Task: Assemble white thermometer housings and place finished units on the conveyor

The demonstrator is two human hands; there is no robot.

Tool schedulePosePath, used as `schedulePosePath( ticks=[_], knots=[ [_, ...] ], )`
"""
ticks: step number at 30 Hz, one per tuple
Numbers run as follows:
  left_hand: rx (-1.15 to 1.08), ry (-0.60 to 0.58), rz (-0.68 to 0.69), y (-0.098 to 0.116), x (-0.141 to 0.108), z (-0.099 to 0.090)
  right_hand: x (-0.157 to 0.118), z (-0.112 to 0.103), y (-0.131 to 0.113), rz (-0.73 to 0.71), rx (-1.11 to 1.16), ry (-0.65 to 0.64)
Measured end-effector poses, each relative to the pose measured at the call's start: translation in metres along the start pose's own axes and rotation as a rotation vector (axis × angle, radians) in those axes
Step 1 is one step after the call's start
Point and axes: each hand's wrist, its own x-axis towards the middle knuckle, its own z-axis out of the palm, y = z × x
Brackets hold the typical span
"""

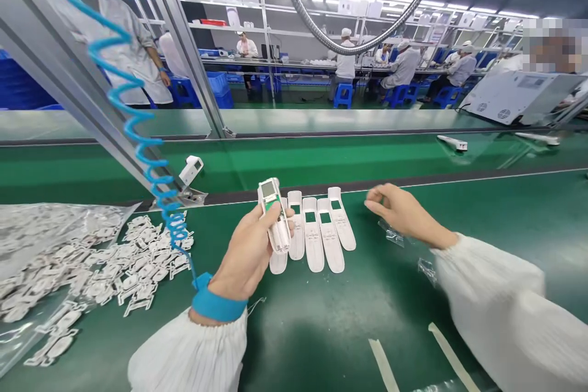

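Left hand grips white housing; right hand hovers over open green mat.

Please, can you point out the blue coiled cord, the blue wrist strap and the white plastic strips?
Blue coiled cord (138, 127), head view, middle coil.
Blue wrist strap (218, 305), head view, front of band.
White plastic strips (313, 245), head view, centre strip.

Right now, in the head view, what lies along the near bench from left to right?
plastic bag, loose white parts, left hand holding white device, white covers, right hand
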Motion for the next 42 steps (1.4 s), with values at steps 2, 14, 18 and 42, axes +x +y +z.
schedulePosePath(
  ticks=[2,14,18,42],
  knots=[
    [0.088,-0.09,-0.044,-0.003,-0.001,0.002,0.031,0.019,-0.022,-0.005,0.047,0.05],
    [0.534,-0.011,0.242,-0.012,-0.004,0.003,0.02,-0.038,-0.042,0.093,0.635,-0.132],
    [0.686,-0.017,0.438,-0.019,-0.005,0.006,-0.007,-0.026,-0.071,0.018,1.033,-0.198],
    [0.959,-0.363,0.294,-0.037,-0.024,0.019,-0.032,0.015,-0.102,-0.052,1.746,-0.54]
  ],
)
